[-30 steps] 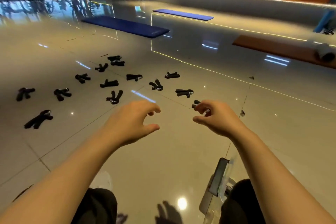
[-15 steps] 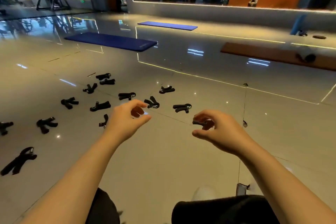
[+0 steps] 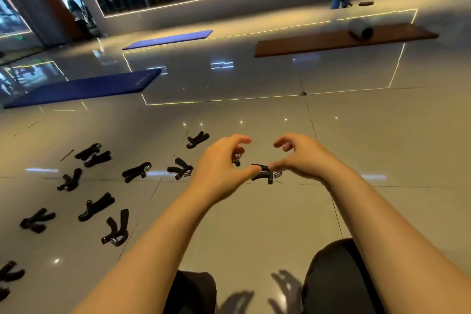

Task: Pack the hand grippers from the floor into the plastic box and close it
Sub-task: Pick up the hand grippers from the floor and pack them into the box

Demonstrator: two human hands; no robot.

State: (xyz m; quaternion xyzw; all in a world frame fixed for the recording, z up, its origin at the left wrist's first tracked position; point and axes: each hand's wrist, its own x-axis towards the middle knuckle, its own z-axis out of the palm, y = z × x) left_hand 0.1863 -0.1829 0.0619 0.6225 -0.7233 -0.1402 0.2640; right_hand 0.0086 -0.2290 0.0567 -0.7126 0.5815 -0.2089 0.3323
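Note:
Several black hand grippers lie scattered on the glossy tiled floor, most of them left of my arms, such as one hand gripper (image 3: 136, 172) and another (image 3: 116, 228). One gripper (image 3: 265, 174) lies on the floor between my two hands. My left hand (image 3: 221, 166) hovers just left of it with loosely curled fingers, its thumb tip close to a handle. My right hand (image 3: 303, 158) hovers on the other side, fingers curled, thumb near the gripper's spring end. Neither hand holds anything. Another gripper (image 3: 237, 159) is mostly hidden behind my left fingers. The plastic box is out of view.
Two blue mats (image 3: 84, 88) (image 3: 168, 39) lie far left and at the back. A brown mat (image 3: 305, 44) with a grey roll (image 3: 360, 29) lies at the back right. My dark-clad knees (image 3: 336, 275) are at the bottom edge.
Both hands have moved forward and closer together, and now bracket one gripper on the floor. The view has swung right and tilted. The clear object near my knee is out of frame.

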